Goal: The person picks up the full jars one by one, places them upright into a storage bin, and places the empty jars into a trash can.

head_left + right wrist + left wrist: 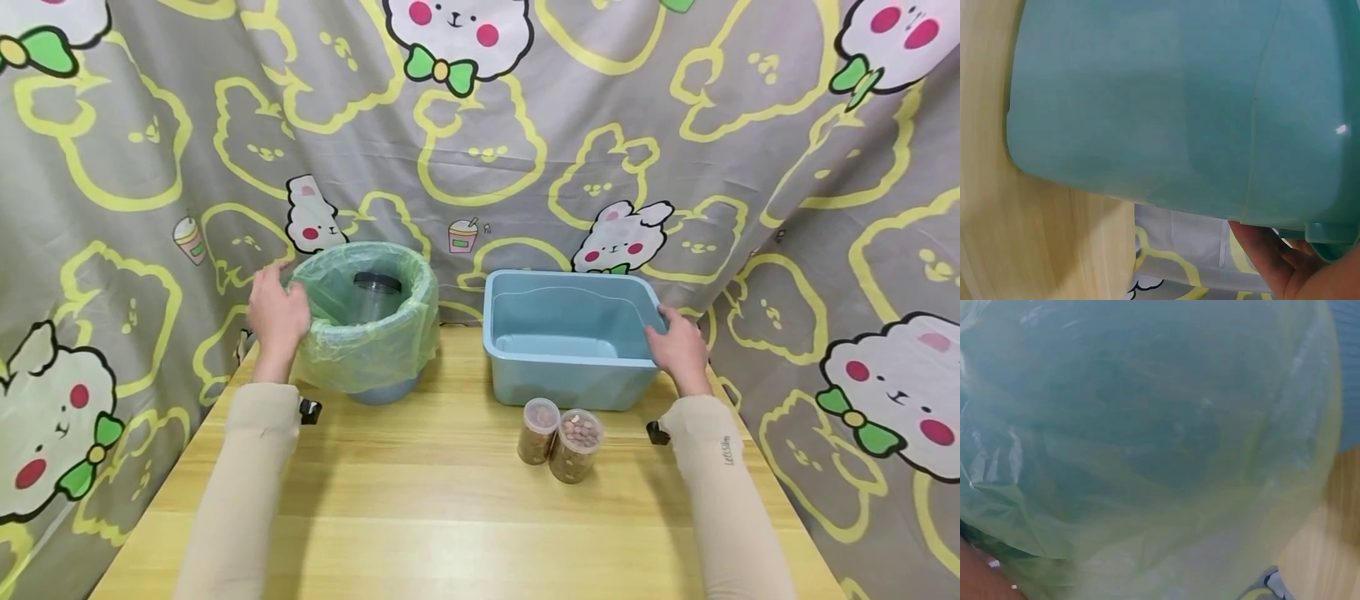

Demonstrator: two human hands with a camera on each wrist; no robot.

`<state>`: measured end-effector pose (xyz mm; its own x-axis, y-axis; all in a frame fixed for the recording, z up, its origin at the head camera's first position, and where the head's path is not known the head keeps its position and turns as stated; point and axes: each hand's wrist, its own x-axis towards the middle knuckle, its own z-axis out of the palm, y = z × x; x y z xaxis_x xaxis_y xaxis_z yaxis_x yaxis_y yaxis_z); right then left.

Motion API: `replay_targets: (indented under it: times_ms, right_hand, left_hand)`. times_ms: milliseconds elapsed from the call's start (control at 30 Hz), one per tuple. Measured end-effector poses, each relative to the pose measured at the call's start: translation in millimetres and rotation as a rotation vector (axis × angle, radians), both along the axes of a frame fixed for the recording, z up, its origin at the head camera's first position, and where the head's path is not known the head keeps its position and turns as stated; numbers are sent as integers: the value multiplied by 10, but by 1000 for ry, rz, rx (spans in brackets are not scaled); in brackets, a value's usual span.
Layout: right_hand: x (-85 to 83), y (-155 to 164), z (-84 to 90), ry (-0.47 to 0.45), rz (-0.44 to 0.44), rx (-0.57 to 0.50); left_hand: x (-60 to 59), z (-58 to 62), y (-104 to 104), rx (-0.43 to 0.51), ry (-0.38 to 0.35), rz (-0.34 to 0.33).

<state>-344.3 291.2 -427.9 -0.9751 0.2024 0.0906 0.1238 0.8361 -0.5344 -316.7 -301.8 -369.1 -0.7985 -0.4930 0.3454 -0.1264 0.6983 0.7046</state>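
Observation:
A round bin lined with a pale green plastic bag (367, 342) stands at the back left of the wooden table (450, 517). My left hand (277, 312) rests against its left side, fingers pointing up and thumb near the rim. A clear jar with a black lid (377, 293) stands inside the bin. The bag (1147, 425) fills the left wrist view. My right hand (678, 343) grips the right rim of an empty blue plastic tub (570, 367). In the right wrist view its fingers (1272, 262) sit under the tub's lip (1329, 232).
Two small clear jars with brownish contents (537, 429) (576, 446) stand side by side just in front of the tub. A cartoon-printed curtain (525, 125) hangs close behind and on both sides of the table.

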Motion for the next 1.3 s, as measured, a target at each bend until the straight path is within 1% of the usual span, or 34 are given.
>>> replay_targets:
  times_ms: [67, 133, 200, 267, 333, 367, 433, 533, 567, 600, 633, 700, 767, 833, 900, 1000, 1100, 1167, 1233, 1300]
  right_hand:
    - [-6, -21, -13, -2, 1, 1]
    - [-14, -44, -24, -13, 1, 7]
    - [-17, -69, -31, -24, 1, 9]
    - [-14, -88, -34, -32, -1, 10]
    - [-12, -101, -36, -32, -9, 13]
    - [-10, -111, -34, -30, -13, 14]
    - [-17, -124, -32, -27, -13, 19]
    - [-35, -142, -27, -25, -7, 21]
    - [-37, -145, -23, -25, -6, 20]
    - [-39, -142, -20, -26, -8, 21]
    - [-37, -137, -16, -26, -14, 24]
    - [-28, -115, -10, -29, -28, 28]
    - [-18, -90, -4, -34, -37, 32]
    - [-17, -70, -3, -35, -39, 31]
    - [-20, -58, -4, -33, -33, 28]
    - [-27, -53, -8, -31, -32, 24]
    - [-34, -51, -12, -35, -34, 26]
    - [-36, -53, -14, -34, -33, 23]
    - [-38, -57, -11, -33, -31, 21]
    - [-35, -64, -5, -33, -33, 20]
  left_hand:
    - [41, -49, 34, -26, 135, 51]
    - [90, -110, 81, -53, 261, 80]
    - [155, -178, 152, -89, 356, 82]
    - [225, -250, 265, -124, 425, 51]
    - [294, -325, 409, -189, 499, -4]
    - [324, -356, 484, -242, 542, -43]
    - [382, -420, 632, -398, 673, -121]
    - [455, -500, 832, -673, 873, -238]
    - [473, -525, 897, -750, 917, -281]
    - [488, -556, 964, -812, 944, -328]
    - [501, -585, 1031, -851, 946, -386]
    - [520, -643, 1169, -890, 893, -503]
    - [543, -711, 1304, -898, 800, -611]
    - [575, -783, 1432, -876, 706, -700]
    - [614, -858, 1557, -846, 609, -772]
    - [670, -949, 1748, -795, 445, -875]
    - [721, -1003, 1937, -733, 225, -972]
    - [737, -1026, 2061, -705, 89, -1016]
    - [735, -1044, 2179, -676, -16, -1050]
    - [717, -1065, 2286, -660, -75, -1075]
